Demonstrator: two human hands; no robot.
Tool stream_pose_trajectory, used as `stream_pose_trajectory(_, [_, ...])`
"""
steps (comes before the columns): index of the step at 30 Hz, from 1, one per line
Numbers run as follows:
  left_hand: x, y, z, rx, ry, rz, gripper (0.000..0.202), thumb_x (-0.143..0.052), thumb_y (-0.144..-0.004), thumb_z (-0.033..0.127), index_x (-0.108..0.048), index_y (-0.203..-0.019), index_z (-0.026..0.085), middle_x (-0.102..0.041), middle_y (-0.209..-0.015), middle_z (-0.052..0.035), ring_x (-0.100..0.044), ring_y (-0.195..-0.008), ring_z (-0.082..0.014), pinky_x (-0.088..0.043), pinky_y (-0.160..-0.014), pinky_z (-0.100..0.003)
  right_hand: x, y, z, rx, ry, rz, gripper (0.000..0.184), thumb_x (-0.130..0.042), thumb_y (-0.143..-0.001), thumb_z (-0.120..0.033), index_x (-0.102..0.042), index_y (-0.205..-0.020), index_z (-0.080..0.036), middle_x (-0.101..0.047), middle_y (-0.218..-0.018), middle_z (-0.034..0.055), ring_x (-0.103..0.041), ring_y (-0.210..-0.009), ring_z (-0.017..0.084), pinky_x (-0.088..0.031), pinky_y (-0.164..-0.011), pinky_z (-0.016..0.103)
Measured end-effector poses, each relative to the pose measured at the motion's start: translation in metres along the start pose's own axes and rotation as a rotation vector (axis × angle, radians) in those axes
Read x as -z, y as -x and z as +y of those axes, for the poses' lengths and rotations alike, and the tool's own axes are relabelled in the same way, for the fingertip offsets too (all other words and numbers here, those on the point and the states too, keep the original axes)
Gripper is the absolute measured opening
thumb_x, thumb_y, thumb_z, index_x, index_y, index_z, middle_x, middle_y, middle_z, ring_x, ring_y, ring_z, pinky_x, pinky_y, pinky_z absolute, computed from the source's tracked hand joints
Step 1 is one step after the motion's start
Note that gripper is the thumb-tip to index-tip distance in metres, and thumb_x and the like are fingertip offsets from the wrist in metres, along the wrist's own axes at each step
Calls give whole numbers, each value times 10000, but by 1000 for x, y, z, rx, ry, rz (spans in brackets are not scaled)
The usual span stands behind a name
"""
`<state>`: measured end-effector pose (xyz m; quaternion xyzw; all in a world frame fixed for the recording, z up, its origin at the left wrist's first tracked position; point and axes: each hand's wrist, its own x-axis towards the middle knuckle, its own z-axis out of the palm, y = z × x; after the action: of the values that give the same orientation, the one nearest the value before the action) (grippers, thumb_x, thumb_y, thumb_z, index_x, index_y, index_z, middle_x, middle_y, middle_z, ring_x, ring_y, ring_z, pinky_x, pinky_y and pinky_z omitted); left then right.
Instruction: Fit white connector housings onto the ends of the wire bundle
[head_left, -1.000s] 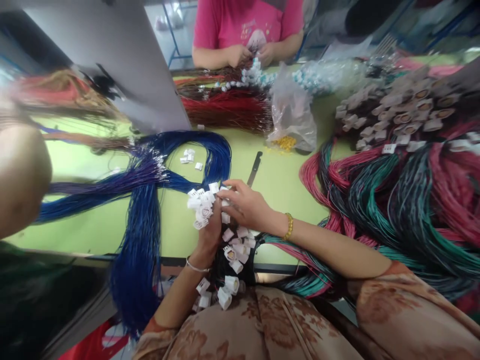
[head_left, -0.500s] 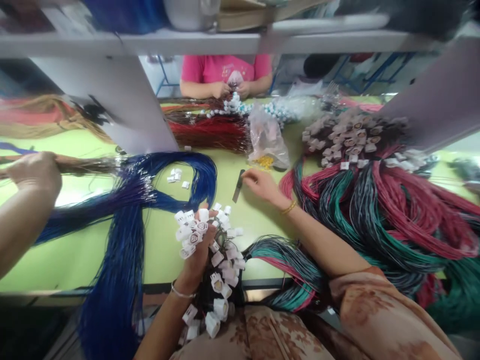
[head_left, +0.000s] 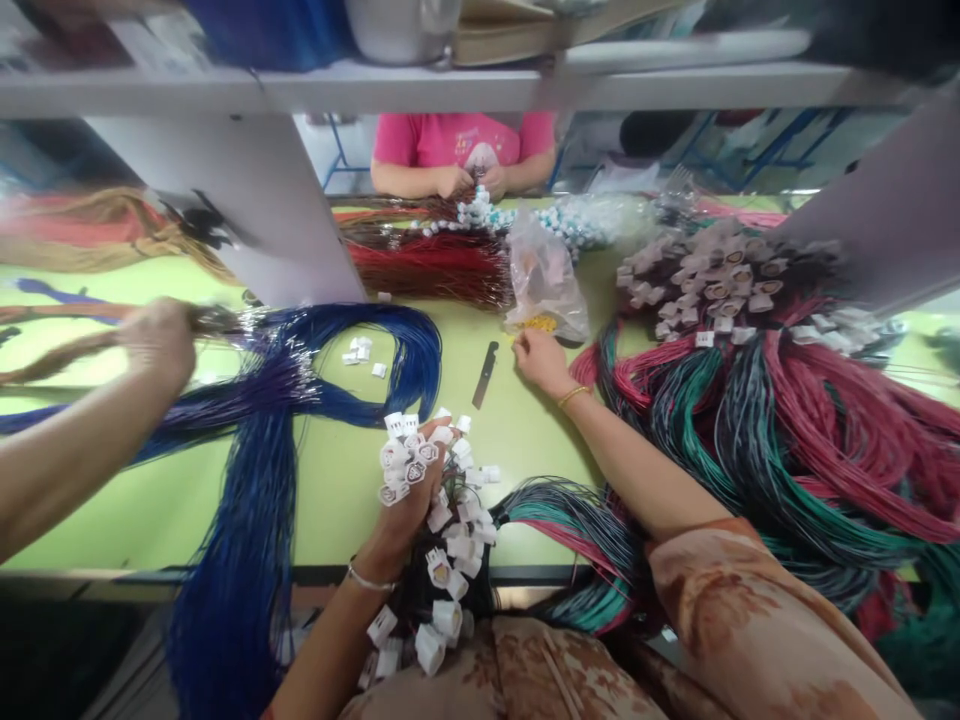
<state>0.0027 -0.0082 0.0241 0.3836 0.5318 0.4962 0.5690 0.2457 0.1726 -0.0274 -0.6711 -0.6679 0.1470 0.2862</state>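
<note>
My left hand is wrapped round a bunch of white plastic connectors on thin wires, their open ends facing up. More connectors of the bunch hang down beside my wrist, over my lap. My right hand is at the near edge of the small yellow pieces by a clear plastic bag. Its fingers are bent together, and whatever may be in them is hidden. A flat blade with a dark handle lies on the table just left of that hand.
Blue wire bundles cover the left side, near a few loose white connectors. Red, green and black wire coils fill the right. A co-worker's hand reaches in from the left; another person sits opposite. A shelf spans above.
My right hand has moved away from the blade's handle to the yellow pieces. The co-worker's hand at left has shifted right along the wires. My left hand still holds the connectors.
</note>
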Motion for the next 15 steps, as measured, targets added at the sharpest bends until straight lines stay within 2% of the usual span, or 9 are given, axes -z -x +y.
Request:
stream_pose_trajectory(2, [2,0,-1,15,9,-18,346,-694,-841,459,-688,-1080,209,-656,-734,6,-291,-452,-59,-239,-427,-251,3,4,-4,6,-28,9,67,-534,-863,-183,-584,-822,-166,-693,-941,173,-613,-889,268,-454,-825,382])
stream_pose_trajectory(4, [3,-1,-2,-5,24,-10,350,-693,-834,466,-676,-1082,220,-616,-678,32,-268,-441,-58,-233,-432,-244,7,12,-13,1,-137,-16,68,-530,-883,-216,-557,-831,-181,-694,-872,128,-632,-815,228,-478,-760,346])
stream_pose_trajectory(7, [4,-2,-5,-42,44,-10,337,-669,-861,494,-673,-1042,209,-433,-515,82,-254,-430,-72,-232,-439,-234,12,30,-36,-63,-567,-176,174,-635,-857,-343,-554,-828,-192,-660,-688,30,-598,-587,148,-474,-593,276])
stream_pose_trajectory(9, [5,-3,-7,-44,62,-22,333,-645,-887,512,-676,-989,196,-342,-483,94,-250,-433,-76,-236,-446,-228,15,46,-56,-129,-866,-310,301,-758,-764,-424,-579,-800,-186,-624,-609,-14,-543,-496,108,-443,-517,244])
stream_pose_trajectory(12, [7,-4,-9,-35,114,-36,342,-648,-889,514,-677,-965,182,-331,-479,95,-257,-438,-74,-254,-459,-224,18,68,-84,-229,-1096,-467,410,-879,-631,-449,-593,-750,-181,-584,-554,-58,-490,-440,70,-400,-458,210])
stream_pose_trajectory(15, [8,-5,-11,-30,159,-46,346,-672,-872,505,-668,-960,170,-339,-469,99,-261,-434,-69,-247,-466,-225,19,83,-102,-312,-1227,-565,445,-936,-562,-415,-601,-736,-179,-575,-536,-79,-482,-422,57,-389,-431,191])
